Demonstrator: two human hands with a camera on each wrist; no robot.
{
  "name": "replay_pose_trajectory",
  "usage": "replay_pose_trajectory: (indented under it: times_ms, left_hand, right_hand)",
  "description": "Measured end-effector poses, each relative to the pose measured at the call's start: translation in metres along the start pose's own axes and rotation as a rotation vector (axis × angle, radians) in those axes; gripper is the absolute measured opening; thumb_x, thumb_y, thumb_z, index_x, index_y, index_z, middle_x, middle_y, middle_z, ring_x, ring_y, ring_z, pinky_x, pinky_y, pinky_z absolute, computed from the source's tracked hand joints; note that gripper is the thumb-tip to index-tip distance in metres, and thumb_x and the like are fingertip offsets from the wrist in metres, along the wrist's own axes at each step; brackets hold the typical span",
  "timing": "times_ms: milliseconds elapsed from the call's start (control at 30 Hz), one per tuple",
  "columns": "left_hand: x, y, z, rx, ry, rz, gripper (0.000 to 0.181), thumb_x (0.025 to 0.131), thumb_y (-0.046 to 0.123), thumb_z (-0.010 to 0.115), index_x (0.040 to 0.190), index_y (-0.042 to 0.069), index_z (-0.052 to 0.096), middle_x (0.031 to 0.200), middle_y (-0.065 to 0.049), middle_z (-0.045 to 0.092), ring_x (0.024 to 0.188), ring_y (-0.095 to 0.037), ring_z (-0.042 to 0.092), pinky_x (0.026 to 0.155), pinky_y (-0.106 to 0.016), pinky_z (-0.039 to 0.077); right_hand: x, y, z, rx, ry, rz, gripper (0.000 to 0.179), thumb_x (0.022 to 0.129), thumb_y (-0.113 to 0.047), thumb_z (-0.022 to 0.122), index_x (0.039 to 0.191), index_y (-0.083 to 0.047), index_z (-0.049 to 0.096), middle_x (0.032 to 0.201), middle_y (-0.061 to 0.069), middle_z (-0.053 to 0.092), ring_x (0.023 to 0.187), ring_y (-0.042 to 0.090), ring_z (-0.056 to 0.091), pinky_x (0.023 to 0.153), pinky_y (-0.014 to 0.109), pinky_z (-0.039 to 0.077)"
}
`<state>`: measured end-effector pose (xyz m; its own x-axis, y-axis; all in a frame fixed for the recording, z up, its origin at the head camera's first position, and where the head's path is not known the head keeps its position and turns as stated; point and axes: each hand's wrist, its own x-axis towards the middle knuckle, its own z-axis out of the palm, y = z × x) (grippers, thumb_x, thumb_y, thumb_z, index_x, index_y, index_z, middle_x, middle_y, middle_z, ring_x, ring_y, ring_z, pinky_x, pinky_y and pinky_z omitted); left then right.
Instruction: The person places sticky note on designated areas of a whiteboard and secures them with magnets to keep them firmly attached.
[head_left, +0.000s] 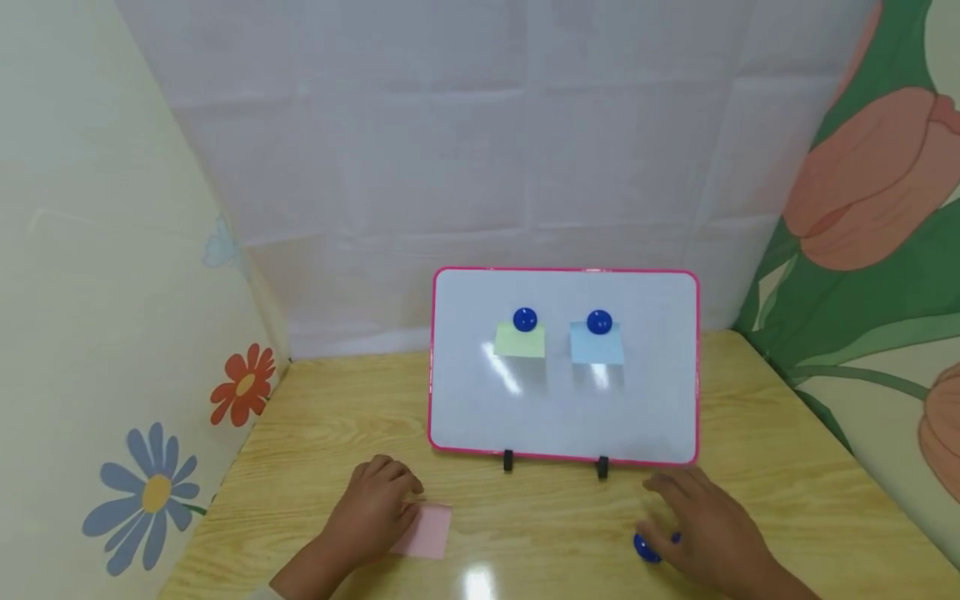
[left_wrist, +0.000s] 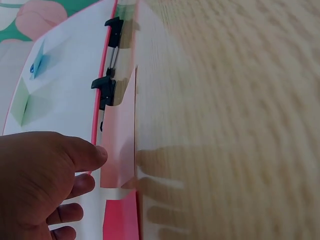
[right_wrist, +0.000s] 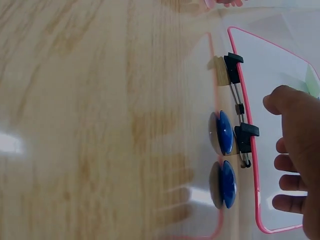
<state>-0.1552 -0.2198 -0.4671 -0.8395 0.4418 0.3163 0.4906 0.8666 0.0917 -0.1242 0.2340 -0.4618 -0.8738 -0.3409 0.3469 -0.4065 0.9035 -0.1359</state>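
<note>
Pink note [head_left: 432,535] beside left grip [head_left: 377,510], tabletop magnets [right_wrist: 228,184] near right grip [head_left: 708,527], both grips loosely spread

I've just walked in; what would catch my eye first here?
Probably the pink-rimmed whiteboard standing on the wooden table, with a green note and a light blue note, each under a round blue magnet. In front of it, the left hand is at a pink note, and the right hand is by two more blue magnets. Big painted flowers spread over the wall on the right.
</note>
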Motion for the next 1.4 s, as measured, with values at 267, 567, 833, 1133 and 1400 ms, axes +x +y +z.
replay_pose_trajectory:
  times_ms: [267,567,833,1133,1400]
  left_hand:
    - [-0.005,-0.006,-0.001,0.022,-0.006,-0.022,0.012,0.076,0.024,0.076,0.084,0.025,0.068,0.093,0.013,0.058,0.097,-0.015,0.047,0.084,-0.042,0.035]
    - [-0.004,-0.012,0.000,0.024,0.001,-0.030,0.015,0.073,0.021,0.079,0.079,0.027,0.066,0.091,0.013,0.058,0.096,-0.015,0.047,0.084,-0.042,0.035]
    - [-0.004,-0.013,0.002,0.043,-0.013,-0.058,0.013,0.074,0.021,0.077,0.074,0.027,0.066,0.091,0.012,0.059,0.095,-0.016,0.048,0.085,-0.043,0.036]
    - [-0.004,-0.014,0.001,0.017,0.006,-0.049,0.015,0.076,0.019,0.075,0.074,0.029,0.065,0.089,0.015,0.056,0.095,-0.014,0.047,0.083,-0.041,0.034]
    - [0.001,-0.013,0.000,-0.025,0.044,-0.026,0.017,0.076,0.018,0.076,0.077,0.029,0.063,0.088,0.017,0.056,0.095,-0.012,0.047,0.084,-0.041,0.035]
  right_hand:
    - [-0.005,-0.001,0.003,-0.040,-0.195,0.044,0.060,0.071,-0.068,0.065,0.113,-0.025,0.061,0.113,-0.013,0.050,0.102,0.006,0.045,0.086,0.035,0.043]
    - [-0.006,0.002,0.005,-0.062,-0.267,-0.010,0.033,0.075,-0.060,0.066,0.091,-0.032,0.060,0.109,-0.013,0.051,0.101,0.007,0.043,0.087,0.036,0.043]
    - [-0.008,0.003,0.006,-0.008,-0.292,-0.011,0.032,0.075,-0.063,0.065,0.087,-0.033,0.063,0.112,-0.011,0.052,0.105,0.010,0.045,0.086,0.038,0.044]
    - [-0.006,-0.003,0.002,0.022,-0.309,-0.001,0.028,0.076,-0.055,0.069,0.086,-0.030,0.064,0.113,-0.010,0.052,0.107,0.011,0.045,0.085,0.037,0.045]
    - [-0.004,-0.005,0.006,-0.011,-0.306,0.031,0.028,0.071,-0.054,0.073,0.082,-0.031,0.064,0.113,-0.008,0.054,0.106,0.013,0.047,0.084,0.038,0.045]
